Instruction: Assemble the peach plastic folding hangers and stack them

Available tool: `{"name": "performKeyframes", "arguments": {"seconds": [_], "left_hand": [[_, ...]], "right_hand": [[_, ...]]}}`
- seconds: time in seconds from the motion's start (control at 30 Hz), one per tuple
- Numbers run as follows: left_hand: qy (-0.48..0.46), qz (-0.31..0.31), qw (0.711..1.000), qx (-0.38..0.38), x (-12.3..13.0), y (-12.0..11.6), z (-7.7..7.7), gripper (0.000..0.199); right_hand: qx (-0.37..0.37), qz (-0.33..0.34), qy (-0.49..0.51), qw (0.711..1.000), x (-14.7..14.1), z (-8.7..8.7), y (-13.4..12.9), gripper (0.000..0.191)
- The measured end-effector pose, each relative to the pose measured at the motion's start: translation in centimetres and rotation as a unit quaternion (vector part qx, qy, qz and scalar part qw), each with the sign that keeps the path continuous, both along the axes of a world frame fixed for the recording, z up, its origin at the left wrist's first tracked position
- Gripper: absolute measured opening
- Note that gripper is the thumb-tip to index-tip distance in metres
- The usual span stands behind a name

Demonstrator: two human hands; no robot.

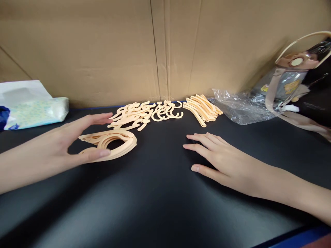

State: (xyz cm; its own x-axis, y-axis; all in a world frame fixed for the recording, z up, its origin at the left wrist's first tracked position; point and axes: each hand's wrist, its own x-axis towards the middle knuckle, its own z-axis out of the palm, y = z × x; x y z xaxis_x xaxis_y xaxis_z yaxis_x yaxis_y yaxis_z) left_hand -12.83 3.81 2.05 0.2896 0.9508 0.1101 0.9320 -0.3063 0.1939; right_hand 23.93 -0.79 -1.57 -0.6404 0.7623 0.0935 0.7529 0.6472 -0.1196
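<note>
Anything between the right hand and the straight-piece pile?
Nothing visible: just black tabletop between the right hand and the straight pieces. Clear plastic sheeting lies right of the pile, off that line.

Peach looped pieces (129, 144) (stacked) lie flat before a jumbled heap (134, 113).

Pale peach is shared by the stacked pieces (125, 147), curved hooks (165, 112) and straight strips (203, 108); the counter (160, 193) is coloured black and edged with blue, the tissue pack (36, 112) is speckled in pale yellow-green
</note>
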Motion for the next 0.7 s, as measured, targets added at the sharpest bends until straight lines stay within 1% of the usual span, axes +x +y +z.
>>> {"name": "performKeyframes", "arguments": {"seconds": [0.1,0.17,0.23,0.3,0.4,0.47,0.5,0.57,0.7], "left_hand": [[-0.025,0.008,1.000,0.007,0.1,0.8,0.5,0.079],[-0.022,0.024,0.999,0.019,0.5,1.5,0.9,0.071],[0.002,0.028,0.999,0.031,1.1,2.3,1.3,0.070],[0.049,0.008,0.998,0.030,1.9,3.4,1.7,0.071],[0.083,-0.038,0.995,0.031,3.3,5.0,2.0,0.068],[0.108,-0.071,0.991,0.018,4.3,5.7,2.3,0.063],[0.120,-0.086,0.989,0.010,4.8,5.8,2.4,0.057],[0.141,-0.105,0.984,0.002,5.7,5.8,2.7,0.051],[0.167,-0.115,0.979,0.014,6.4,5.7,2.8,0.044]], "right_hand": [[-0.001,-0.001,0.001,1.000,0.0,0.1,0.0,0.050],[-0.004,-0.003,-0.002,1.000,-0.1,0.1,0.0,0.051],[-0.004,-0.002,-0.004,1.000,-0.1,0.1,0.0,0.051],[0.001,0.001,-0.007,1.000,-0.1,0.0,0.0,0.051],[0.021,0.005,-0.012,1.000,-0.1,-0.2,-0.1,0.049],[0.033,0.007,-0.015,0.999,0.0,-0.3,-0.1,0.048],[0.038,0.008,-0.016,0.999,0.0,-0.3,-0.1,0.048],[0.043,0.011,-0.018,0.999,0.0,-0.3,-0.2,0.048],[0.056,0.018,-0.021,0.998,0.0,-0.1,-0.2,0.047]]}}
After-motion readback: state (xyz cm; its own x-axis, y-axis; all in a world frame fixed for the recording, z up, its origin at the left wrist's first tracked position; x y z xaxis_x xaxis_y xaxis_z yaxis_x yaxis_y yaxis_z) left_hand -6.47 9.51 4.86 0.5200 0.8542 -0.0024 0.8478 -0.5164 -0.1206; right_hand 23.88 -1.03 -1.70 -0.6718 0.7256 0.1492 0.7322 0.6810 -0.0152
